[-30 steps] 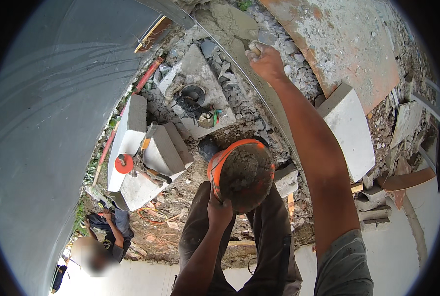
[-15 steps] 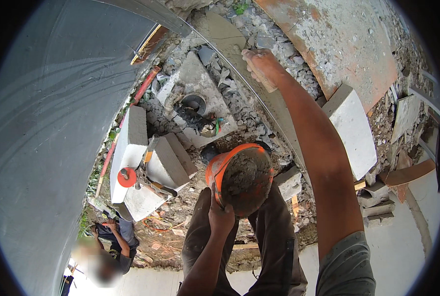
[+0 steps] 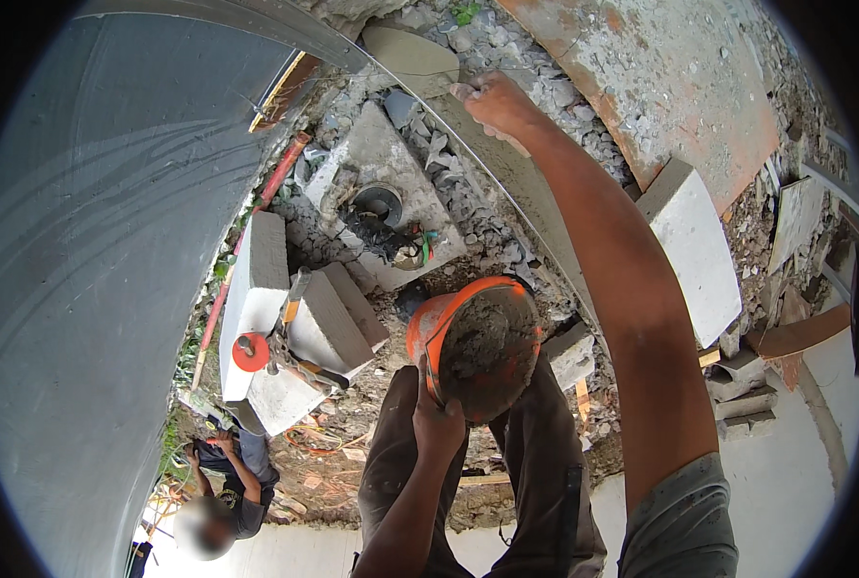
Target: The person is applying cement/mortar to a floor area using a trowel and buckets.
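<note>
My left hand (image 3: 437, 416) grips the near rim of an orange bucket (image 3: 427, 326), which holds wet grey mortar (image 3: 489, 345) and is tilted between my legs above the rubble. My right arm reaches up and forward, and my right hand (image 3: 489, 104) is closed on a pale hand tool, mostly hidden under the fingers, against a smooth grey mortar strip (image 3: 545, 236). A thin straight metal edge (image 3: 436, 121) runs diagonally along that strip. Just left of it, a concrete slab (image 3: 376, 149) has a round dark pipe opening (image 3: 378, 205) with black plastic beside it.
White blocks (image 3: 251, 323) with tools and a red disc lie left; another block (image 3: 689, 250) lies right. A grey wall (image 3: 82, 289) fills the left, a stained board (image 3: 641, 87) the upper right. Another person (image 3: 246, 482) works at lower left. Broken rubble (image 3: 564, 91) surrounds everything.
My right hand has shifted up and left along the mortar strip since half a second ago. The bucket stays in my left hand, moved only slightly. The other person has shifted a little.
</note>
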### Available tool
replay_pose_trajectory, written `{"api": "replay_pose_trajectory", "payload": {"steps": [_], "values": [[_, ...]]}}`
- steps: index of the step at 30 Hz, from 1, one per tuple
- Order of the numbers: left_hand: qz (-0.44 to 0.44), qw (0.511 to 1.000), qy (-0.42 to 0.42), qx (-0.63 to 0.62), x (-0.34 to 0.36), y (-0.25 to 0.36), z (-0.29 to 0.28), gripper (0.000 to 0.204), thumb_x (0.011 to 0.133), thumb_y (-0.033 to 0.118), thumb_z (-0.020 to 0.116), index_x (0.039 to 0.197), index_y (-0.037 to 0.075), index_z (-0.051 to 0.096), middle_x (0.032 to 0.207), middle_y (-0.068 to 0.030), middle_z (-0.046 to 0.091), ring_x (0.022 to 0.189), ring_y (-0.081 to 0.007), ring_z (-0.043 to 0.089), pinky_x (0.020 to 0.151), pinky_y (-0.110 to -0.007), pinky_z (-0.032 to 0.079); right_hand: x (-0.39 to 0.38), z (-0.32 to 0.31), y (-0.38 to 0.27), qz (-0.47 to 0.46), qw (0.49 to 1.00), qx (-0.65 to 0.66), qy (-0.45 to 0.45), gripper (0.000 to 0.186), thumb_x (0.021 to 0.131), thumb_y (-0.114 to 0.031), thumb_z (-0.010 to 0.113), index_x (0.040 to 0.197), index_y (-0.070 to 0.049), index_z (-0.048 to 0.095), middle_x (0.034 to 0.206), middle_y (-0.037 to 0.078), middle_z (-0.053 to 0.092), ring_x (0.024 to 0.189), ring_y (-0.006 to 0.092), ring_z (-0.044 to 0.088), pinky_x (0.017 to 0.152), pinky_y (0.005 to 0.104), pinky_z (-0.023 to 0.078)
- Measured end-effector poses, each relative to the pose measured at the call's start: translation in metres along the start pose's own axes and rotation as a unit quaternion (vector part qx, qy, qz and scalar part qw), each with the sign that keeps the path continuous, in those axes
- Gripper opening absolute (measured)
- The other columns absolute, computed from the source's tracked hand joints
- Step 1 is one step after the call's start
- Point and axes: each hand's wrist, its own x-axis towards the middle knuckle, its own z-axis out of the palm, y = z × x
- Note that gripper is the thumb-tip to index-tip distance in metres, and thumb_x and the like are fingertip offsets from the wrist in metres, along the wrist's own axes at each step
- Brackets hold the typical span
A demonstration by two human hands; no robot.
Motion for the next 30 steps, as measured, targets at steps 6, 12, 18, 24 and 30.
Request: {"api": "replay_pose_trajectory", "payload": {"steps": [6, 12, 18, 24, 30], "values": [[0.072, 0.997, 0.034, 0.022, 0.004, -0.009, 0.017, 0.047, 0.071, 0.006, 0.049, 0.118, 0.000, 0.046, 0.083, -0.0167, 0.060, 0.074, -0.0282, 0.062, 0.065, -0.037, 0.048, 0.046, 0.006, 0.040, -0.024, 0.999, -0.008, -0.021, 0.047, 0.083, -0.036, 0.056, 0.110, 0.002, 0.046, 0.076, 0.014, 0.064, 0.062, 0.0209, 0.063, 0.056, 0.0332, 0.051], [0.026, 1.000, -0.009, 0.000, 0.007, -0.018, 0.013, 0.077, 0.071, 0.005, 0.048, 0.143, 0.017, 0.023, 0.081, -0.0246, 0.062, 0.070, -0.0366, 0.063, 0.066, -0.043, 0.048, 0.020, 0.002, 0.034, 0.048, 0.999, 0.006, 0.005, 0.048, 0.083, -0.037, 0.057, 0.111, 0.001, 0.051, 0.072, 0.014, 0.064, 0.058, 0.0204, 0.063, 0.055, 0.0318, 0.050], [-0.001, 1.000, -0.014, -0.004, 0.006, -0.008, 0.008, 0.077, 0.071, 0.005, 0.048, 0.143, 0.017, 0.023, 0.085, -0.0233, 0.062, 0.076, -0.0366, 0.063, 0.069, -0.042, 0.048, -0.018, 0.008, 0.047, 0.035, 0.998, 0.059, 0.002, 0.038, 0.086, -0.039, 0.056, 0.103, -0.006, 0.061, 0.073, 0.015, 0.064, 0.053, 0.0183, 0.059, 0.055, 0.0302, 0.048], [0.010, 0.999, 0.008, -0.052, 0.006, -0.011, 0.023, 0.047, 0.072, 0.004, 0.049, 0.119, 0.000, 0.045, 0.090, -0.0151, 0.061, 0.081, -0.0243, 0.062, 0.072, -0.034, 0.048, -0.028, 0.005, 0.097, -0.010, 1.000, 0.014, 0.006, 0.039, 0.086, -0.038, 0.057, 0.105, -0.004, 0.061, 0.078, 0.015, 0.065, 0.062, 0.0234, 0.059, 0.062, 0.0342, 0.048], [0.080, 0.988, 0.034, -0.128, 0.010, -0.029, 0.032, 0.054, 0.071, 0.003, 0.047, 0.124, -0.003, 0.041, 0.102, -0.0223, 0.059, 0.092, -0.0311, 0.062, 0.078, -0.036, 0.047, -0.141, -0.042, 0.138, -0.090, 0.979, -0.130, 0.132, 0.026, 0.085, -0.026, 0.058, 0.093, -0.001, 0.060, 0.075, 0.020, 0.061, 0.070, 0.0347, 0.059, 0.063, 0.0377, 0.047]]}}
